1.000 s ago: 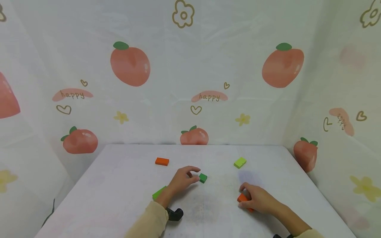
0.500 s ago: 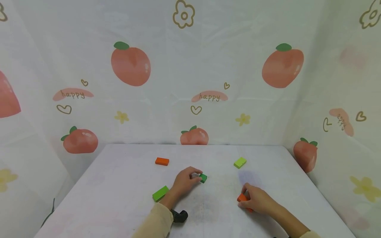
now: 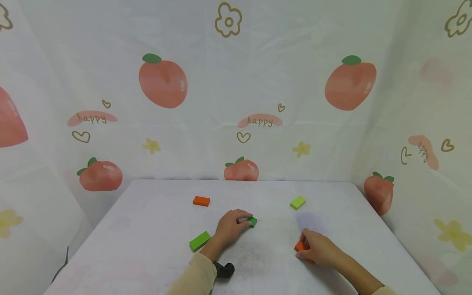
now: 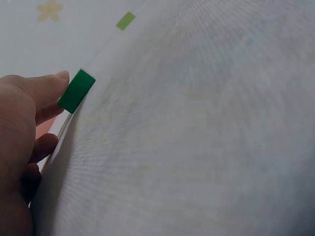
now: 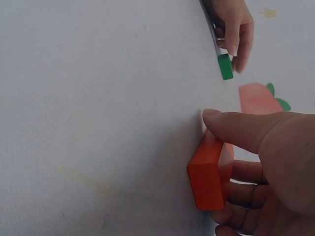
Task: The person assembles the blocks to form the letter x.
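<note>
Mid-table, my left hand [image 3: 229, 228] pinches a small dark green block [image 3: 253, 222] between thumb and index finger; in the left wrist view the block [image 4: 77, 92] juts out past the fingertips. To the right, my right hand [image 3: 320, 247] grips an orange block [image 3: 300, 246], its thumb on the near side and fingers on the far side. The right wrist view shows the orange block's end [image 5: 206, 182] facing the camera, low against the white tabletop. Part of the orange block is hidden by the hand in the head view.
A bright green block [image 3: 200, 241] lies beside the left wrist. Farther back are another orange block [image 3: 201, 201] on the left and a yellow-green block [image 3: 298, 203] on the right. A fruit-printed cloth [image 3: 206, 94] hangs behind the white table [image 3: 155, 213].
My left hand has moved slightly right and its thumb and index finger have closed on the dark green block. The right hand's fingers have drawn in a little around the orange block.
</note>
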The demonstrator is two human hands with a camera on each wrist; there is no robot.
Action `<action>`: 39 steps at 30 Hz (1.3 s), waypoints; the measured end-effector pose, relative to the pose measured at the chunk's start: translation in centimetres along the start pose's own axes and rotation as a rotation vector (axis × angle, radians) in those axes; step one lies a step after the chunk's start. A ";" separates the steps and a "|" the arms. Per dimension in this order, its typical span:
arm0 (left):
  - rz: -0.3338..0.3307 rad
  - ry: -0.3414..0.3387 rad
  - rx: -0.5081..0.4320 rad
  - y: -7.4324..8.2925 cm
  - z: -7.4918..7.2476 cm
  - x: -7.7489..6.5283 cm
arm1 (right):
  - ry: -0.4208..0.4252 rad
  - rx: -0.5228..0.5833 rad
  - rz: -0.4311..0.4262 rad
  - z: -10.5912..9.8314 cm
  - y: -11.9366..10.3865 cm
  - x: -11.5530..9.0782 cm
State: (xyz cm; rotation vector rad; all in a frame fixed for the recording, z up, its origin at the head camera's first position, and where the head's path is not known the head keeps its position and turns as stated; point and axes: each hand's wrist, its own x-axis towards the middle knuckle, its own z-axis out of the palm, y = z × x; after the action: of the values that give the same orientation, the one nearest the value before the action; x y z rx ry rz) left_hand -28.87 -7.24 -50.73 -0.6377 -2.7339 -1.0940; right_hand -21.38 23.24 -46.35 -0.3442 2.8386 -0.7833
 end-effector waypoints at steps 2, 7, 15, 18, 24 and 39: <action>0.000 0.001 0.016 0.0 0.1 0.0 | -0.008 -0.006 0.007 -0.1 -0.1 0.0; 0.007 0.013 0.035 0.0 0.4 0.1 | -0.028 -0.019 0.017 -0.2 -0.3 0.1; 0.009 0.034 0.029 0.1 0.5 0.0 | -0.059 -0.039 -0.024 -0.7 -0.7 0.3; 0.007 0.039 0.019 0.1 0.4 0.0 | -0.072 -0.052 -0.044 -1.0 -0.7 0.6; -0.020 0.031 -0.004 0.3 0.4 -0.2 | -0.098 -0.065 -0.063 -1.6 -0.9 1.3; -0.067 0.009 -0.032 0.6 0.1 -0.1 | -0.099 -0.186 -0.086 -1.8 -2.6 2.5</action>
State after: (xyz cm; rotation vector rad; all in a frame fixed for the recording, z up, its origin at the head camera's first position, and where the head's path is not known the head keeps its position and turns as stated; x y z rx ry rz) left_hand -28.48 -6.79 -50.44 -0.5479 -2.7543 -1.1544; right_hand -23.76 21.21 -43.76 -0.5198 2.8240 -0.5021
